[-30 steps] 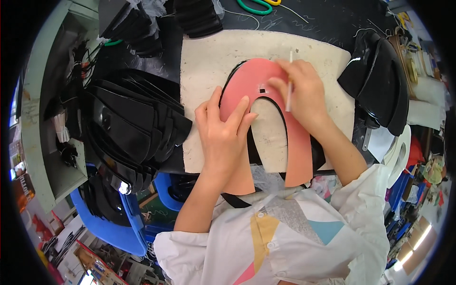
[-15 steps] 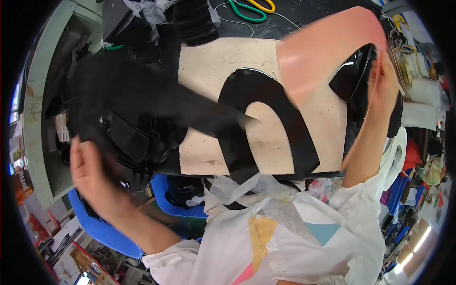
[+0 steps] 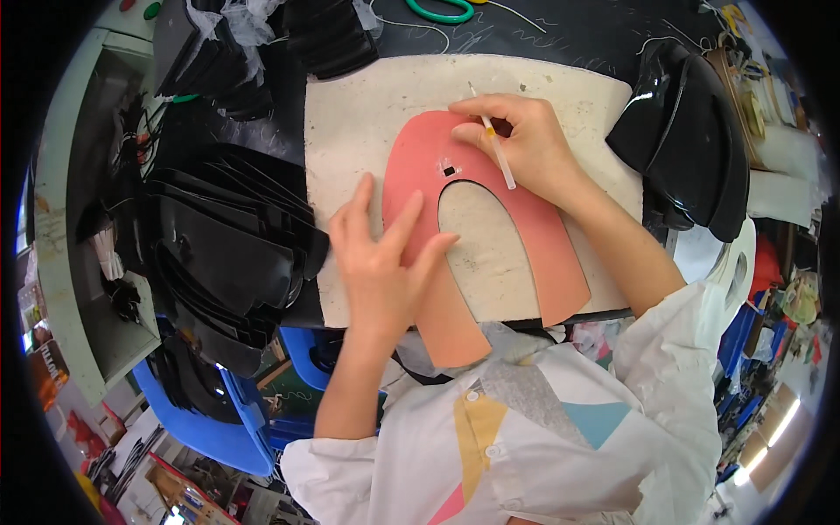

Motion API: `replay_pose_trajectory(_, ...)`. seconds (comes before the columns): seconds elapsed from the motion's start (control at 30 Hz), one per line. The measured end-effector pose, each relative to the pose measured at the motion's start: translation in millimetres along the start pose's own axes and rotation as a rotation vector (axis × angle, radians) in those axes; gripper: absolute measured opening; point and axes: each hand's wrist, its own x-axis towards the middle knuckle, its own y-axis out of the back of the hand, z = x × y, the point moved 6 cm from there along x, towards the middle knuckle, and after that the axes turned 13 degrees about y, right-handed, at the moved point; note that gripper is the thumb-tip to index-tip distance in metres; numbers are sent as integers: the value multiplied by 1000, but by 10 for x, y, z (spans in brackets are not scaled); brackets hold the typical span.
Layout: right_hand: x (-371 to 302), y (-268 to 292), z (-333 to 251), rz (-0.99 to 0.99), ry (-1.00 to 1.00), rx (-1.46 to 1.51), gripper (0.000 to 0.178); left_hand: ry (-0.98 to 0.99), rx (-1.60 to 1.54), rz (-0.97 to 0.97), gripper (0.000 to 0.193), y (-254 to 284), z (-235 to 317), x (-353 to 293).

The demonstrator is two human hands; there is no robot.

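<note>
A pink, arch-shaped template (image 3: 477, 346) lies on the cream board (image 3: 350, 105), its two legs toward me. Black shows through a small square hole near its curve; whatever is beneath it is otherwise covered. My left hand (image 3: 376, 271) rests with fingers spread over the template's left leg. At the top of the arch, my right hand (image 3: 534, 144) pinches a slim whitish pen refill (image 3: 500, 159) with a yellow band. Its pointed end tilts away from me, near the template's far edge.
Glossy black curved pieces (image 3: 236, 254) are stacked left of the board, and more (image 3: 678, 131) lie at its right. Bundled dark pieces (image 3: 328, 39) and green-handled scissors (image 3: 437, 9) occupy the far side. A blue bin (image 3: 201, 437) stands below the table's left edge.
The pink template came down from the raised right hand onto the board, over the black arch-shaped piece. My left hand moved in from the left onto it; the refill now shows in my right hand.
</note>
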Motion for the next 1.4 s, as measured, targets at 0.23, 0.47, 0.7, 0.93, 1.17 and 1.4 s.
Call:
replay_pose_trajectory(0.23,-27,34,-34,3,24,-75,23,-36,-51,74,33,-220,34,-40)
replay_pose_trajectory(0.47,19,148,-389,51,284,-211,15,-51,2,128,34,-236,51,-56)
replay_pose_trajectory(0.7,-141,-98,-261,-31,97,48,19,-102,-12,168,34,-249,71,-53)
replay_pose_trajectory(0.93,-155,-142,-312,-14,174,-114,18,-91,-9,176,34,-246,50,-73)
replay_pose_trajectory(1.17,-85,-30,-422,150,387,-443,13,-66,-26,165,33,-244,68,-78)
replay_pose_trajectory(1.4,-159,934,-80,487,75,-568,26,62,-53,93,61,-189,74,-51)
